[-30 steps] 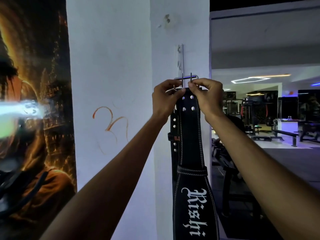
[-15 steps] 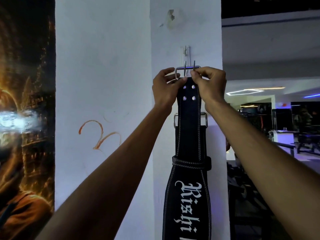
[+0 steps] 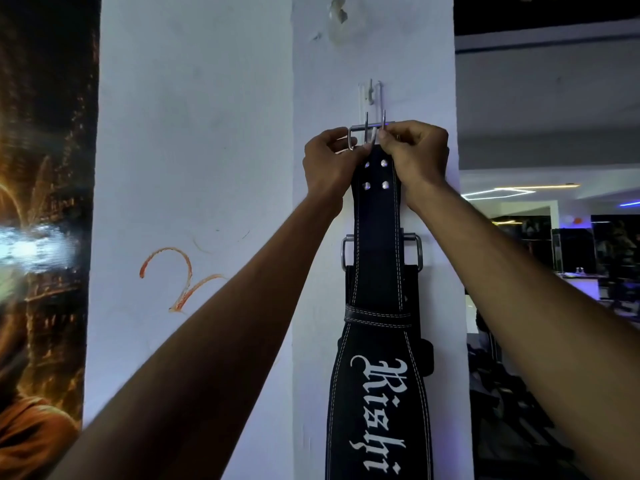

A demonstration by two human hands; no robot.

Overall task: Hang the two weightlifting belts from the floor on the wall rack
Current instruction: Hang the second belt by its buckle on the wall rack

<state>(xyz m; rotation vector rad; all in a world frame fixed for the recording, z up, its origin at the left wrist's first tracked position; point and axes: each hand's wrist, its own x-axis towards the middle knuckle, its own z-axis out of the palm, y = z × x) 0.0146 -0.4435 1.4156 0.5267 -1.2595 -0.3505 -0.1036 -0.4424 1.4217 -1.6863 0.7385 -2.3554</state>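
Fingers of the left hand (image 3: pixel 329 161) pinch the left side of the steel buckle (image 3: pixel 367 135) at upper centre; the right hand (image 3: pixel 415 157) pinches its right side. Beneath them the black belt (image 3: pixel 375 216) hangs down the white pillar (image 3: pixel 311 81), overlapping a second belt's buckle (image 3: pixel 417 251). Just above sits the wall hook (image 3: pixel 371 93).

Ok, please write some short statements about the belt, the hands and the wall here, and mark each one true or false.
1. Both hands, left hand and right hand, hold the top of the black belt. True.
2. The belt lies on the floor. False: it hangs down along the white pillar.
3. A second buckle shows behind the belt. True.
4. The lettering on the belt is red. False: it is white.
5. The metal buckle is at the belt's top end. True.
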